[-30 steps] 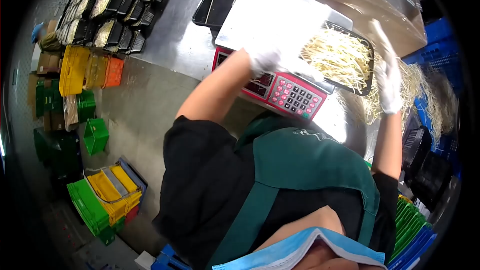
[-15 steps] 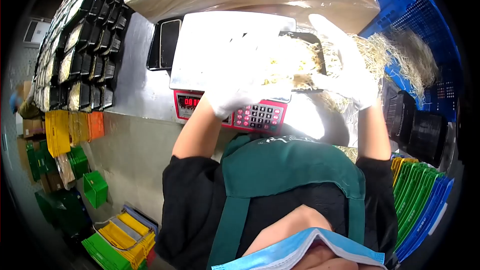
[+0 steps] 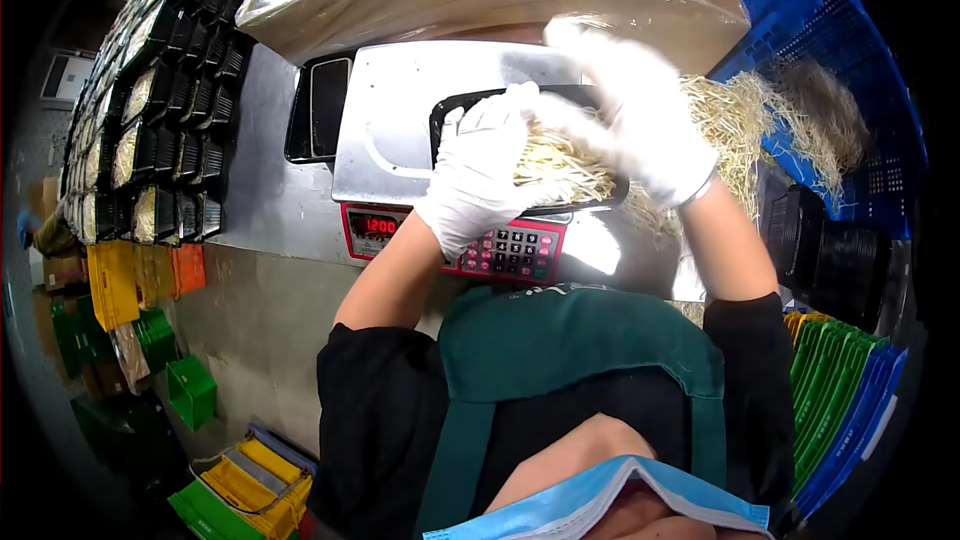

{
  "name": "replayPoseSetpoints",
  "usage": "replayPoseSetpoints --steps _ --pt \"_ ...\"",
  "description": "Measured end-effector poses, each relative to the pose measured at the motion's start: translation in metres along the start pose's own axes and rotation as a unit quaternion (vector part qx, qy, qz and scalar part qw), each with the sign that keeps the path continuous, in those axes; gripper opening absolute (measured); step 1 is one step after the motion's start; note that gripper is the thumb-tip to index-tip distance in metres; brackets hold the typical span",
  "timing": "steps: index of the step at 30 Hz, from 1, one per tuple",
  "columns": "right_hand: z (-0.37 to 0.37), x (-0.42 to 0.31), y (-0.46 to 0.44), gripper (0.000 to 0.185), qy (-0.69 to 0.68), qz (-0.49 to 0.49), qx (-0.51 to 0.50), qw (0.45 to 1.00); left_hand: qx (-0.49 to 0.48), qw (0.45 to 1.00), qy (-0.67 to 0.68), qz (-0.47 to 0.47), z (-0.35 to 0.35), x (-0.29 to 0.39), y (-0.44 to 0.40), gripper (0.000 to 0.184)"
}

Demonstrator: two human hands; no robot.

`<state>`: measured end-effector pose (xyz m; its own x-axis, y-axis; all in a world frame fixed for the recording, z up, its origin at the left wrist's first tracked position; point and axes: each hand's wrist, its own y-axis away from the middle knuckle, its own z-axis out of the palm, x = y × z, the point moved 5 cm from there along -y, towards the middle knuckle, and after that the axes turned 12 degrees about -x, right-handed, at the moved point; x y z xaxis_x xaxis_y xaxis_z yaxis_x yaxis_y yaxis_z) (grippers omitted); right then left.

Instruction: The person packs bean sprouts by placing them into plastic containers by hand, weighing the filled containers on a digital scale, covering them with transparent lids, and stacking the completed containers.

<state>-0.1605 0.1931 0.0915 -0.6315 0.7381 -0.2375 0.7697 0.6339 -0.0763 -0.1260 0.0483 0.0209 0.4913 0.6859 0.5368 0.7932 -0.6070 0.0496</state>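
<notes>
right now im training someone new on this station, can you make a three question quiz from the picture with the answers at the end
1. Multiple choice: what colour are the lit digits on the display of the scale? (a) green (b) red (c) blue

2. True or false: the left hand and right hand both wear white gloves.

3. Fill the gap: seen from the person, the stacked black trays stand to the ____ of the scale.

Key: 1. b, red. 2. True, though the right hand is blurred. 3. left.
</notes>
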Motion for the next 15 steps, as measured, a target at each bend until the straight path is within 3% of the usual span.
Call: replayPoseSetpoints --steps 2,3,4,5,6,7,8,9,10,11,13,14,15 --pt "-0.012 0.037 -0.016 0.056 0.138 -0.003 0.174 0.975 0.040 0.999 -0.011 0.009 -0.008 0.009 0.003 0.096" --pt "-0.005 0.061 -0.024 0.052 0.201 0.004 0.199 0.959 0.077 0.997 -0.020 0.017 -0.012 0.015 0.007 0.097" --pt "0.001 0.086 -0.033 0.048 0.262 0.014 0.225 0.938 0.052 0.996 -0.066 -0.010 -0.014 0.018 0.013 0.104" --pt "0.007 0.109 -0.034 0.049 0.289 0.054 0.181 0.939 0.053 0.996 -0.066 -0.014 -0.012 0.015 0.023 0.104" --pt "-0.001 0.112 -0.025 0.036 0.265 -0.008 0.254 0.930 0.112 0.991 -0.075 0.019 -0.014 0.013 0.036 0.104" --pt "-0.021 0.097 -0.013 0.027 0.190 0.005 0.252 0.949 0.094 0.995 -0.013 0.010 -0.028 0.013 0.048 0.111" --pt "-0.035 0.090 -0.001 0.021 0.102 0.005 0.263 0.959 0.078 0.996 0.049 -0.002 -0.042 0.014 0.060 0.118" --pt "-0.047 0.070 0.013 0.022 -0.020 -0.037 0.308 0.950 0.137 0.983 0.122 0.002 -0.039 0.001 0.068 0.118" --pt "-0.056 0.048 0.027 0.027 -0.033 -0.066 0.292 0.954 0.196 0.961 0.193 0.013 -0.036 -0.012 0.076 0.118" --pt "-0.066 0.013 0.034 0.027 0.026 -0.131 0.280 0.951 0.227 0.907 0.353 0.031 -0.044 -0.019 0.076 0.110" --pt "-0.043 -0.016 0.049 0.032 0.022 -0.175 0.168 0.970 0.278 0.719 0.633 0.069 -0.063 -0.021 0.080 0.096" --pt "-0.031 -0.031 0.058 0.034 0.017 -0.194 0.110 0.975 0.288 0.728 0.620 0.045 -0.073 -0.002 0.073 0.088" --pt "-0.035 -0.039 0.060 0.038 0.060 -0.222 0.088 0.969 0.304 0.749 0.586 0.057 -0.078 -0.003 0.073 0.067"
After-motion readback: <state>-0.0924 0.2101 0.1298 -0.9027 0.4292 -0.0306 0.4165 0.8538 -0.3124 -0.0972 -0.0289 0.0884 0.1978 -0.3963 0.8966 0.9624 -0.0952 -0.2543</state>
